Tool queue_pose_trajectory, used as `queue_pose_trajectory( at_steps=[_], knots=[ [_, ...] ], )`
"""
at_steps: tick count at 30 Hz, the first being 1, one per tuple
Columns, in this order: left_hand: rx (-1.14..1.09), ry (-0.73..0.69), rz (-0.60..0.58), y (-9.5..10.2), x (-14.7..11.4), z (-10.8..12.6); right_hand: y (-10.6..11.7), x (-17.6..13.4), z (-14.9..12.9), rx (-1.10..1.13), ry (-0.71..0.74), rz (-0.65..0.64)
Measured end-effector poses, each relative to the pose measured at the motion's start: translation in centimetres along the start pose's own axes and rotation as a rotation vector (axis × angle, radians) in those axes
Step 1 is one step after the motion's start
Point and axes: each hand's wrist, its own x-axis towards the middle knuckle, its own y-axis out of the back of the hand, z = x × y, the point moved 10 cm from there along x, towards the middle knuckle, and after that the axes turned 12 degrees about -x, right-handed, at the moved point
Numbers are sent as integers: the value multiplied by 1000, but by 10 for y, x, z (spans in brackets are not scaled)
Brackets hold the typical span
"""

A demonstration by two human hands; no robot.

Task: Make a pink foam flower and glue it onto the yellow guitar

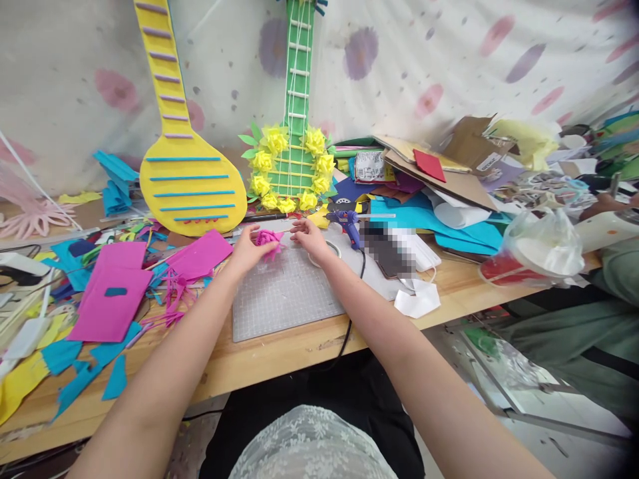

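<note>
A magenta paper flower (pixel 269 243) is pinched in the fingers of my left hand (pixel 248 247), above the far left part of the grey cutting mat (pixel 284 299). My right hand (pixel 308 239) hovers just right of the flower, apart from it, with fingers spread and nothing in them. Close by my right wrist lies a white roll of tape (pixel 333 249), partly covered by the arm. A blue hot glue gun (pixel 349 227) rests on the mat's far side, its black cord (pixel 363 261) running over the table's front edge.
Behind stand a yellow paddle-shaped instrument (pixel 194 183) and a green one (pixel 298 100) ringed with yellow flowers. Magenta sheets (pixel 114 299) and blue scraps lie left. At right are a phone (pixel 384 246), stacked cardboard (pixel 449 179), a bagged red cup (pixel 519 256) and another person's sleeve (pixel 616 266).
</note>
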Motion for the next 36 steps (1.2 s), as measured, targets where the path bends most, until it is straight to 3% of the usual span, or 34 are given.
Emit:
queue_pose_trajectory(
  at_steps=[4, 8, 13, 18, 22, 27, 31, 36],
  knots=[
    [-623, 362, -64, -4, -3, -15, 3, -5, -9, 39, -10, 0],
    [-855, 456, -149, -10, -12, -12, 2, -8, -16, 29, 6, -12],
    [-899, 472, -174, -10, -17, -14, 2, -8, -18, 2, 16, -21],
    [-886, 429, -133, 13, -14, -2, -7, 1, -24, -19, 40, -50],
    [-876, 312, -81, 46, -10, 23, -33, 16, -36, 3, 19, -87],
    [-908, 233, -18, 81, -9, 43, -83, 35, -44, 114, -110, -147],
    [-917, 215, 18, 98, -11, 47, -116, 52, -45, 227, -194, -167],
    [-941, 228, 61, 115, -9, 45, -130, 70, -44, 254, -203, -108]
  ],
)
